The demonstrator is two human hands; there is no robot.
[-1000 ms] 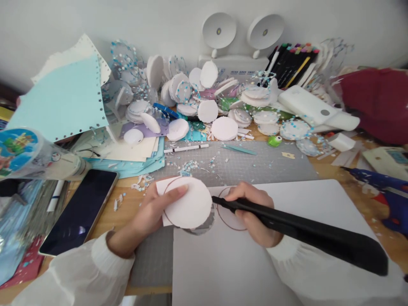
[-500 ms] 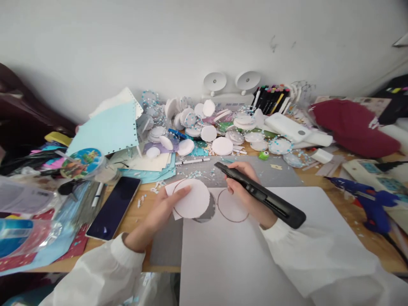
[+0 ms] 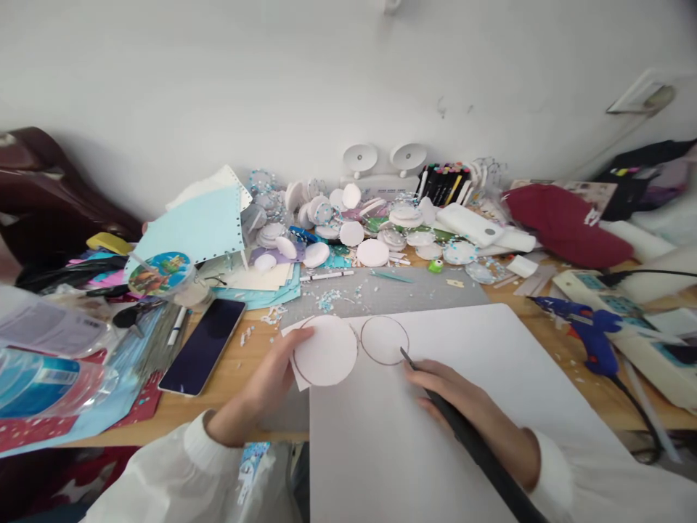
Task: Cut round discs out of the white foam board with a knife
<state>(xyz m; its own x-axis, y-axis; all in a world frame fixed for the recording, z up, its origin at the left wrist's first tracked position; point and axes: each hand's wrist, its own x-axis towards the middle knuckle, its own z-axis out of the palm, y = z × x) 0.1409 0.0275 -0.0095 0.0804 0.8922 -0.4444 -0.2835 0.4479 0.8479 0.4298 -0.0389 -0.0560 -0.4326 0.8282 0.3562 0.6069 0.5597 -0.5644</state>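
My left hand (image 3: 266, 381) is closed on a round white disc (image 3: 327, 351), thumb on top at its left edge. Under the disc's left side shows a strip of white board with a drawn curve. The disc lies over the left corner of a large white foam board (image 3: 370, 450). Just to its right, a drawn circle (image 3: 384, 340) is marked on the board. My right hand (image 3: 468, 396) grips a black utility knife (image 3: 473, 439), its tip at the right edge of that circle and its body slanting toward the lower right.
Many white discs and beaded pieces (image 3: 373, 253) are heaped along the wall. A phone (image 3: 204, 349) lies at left, beside plastic packs. A blue glue gun (image 3: 591, 338) and a power strip (image 3: 640, 338) sit at right. A grey cutting mat (image 3: 425, 290) lies under the board.
The knife came down from above the board to the drawn circle's right edge, its handle swinging lower. The disc shifted slightly down and now hides the cut-out gap. My view turned a little.
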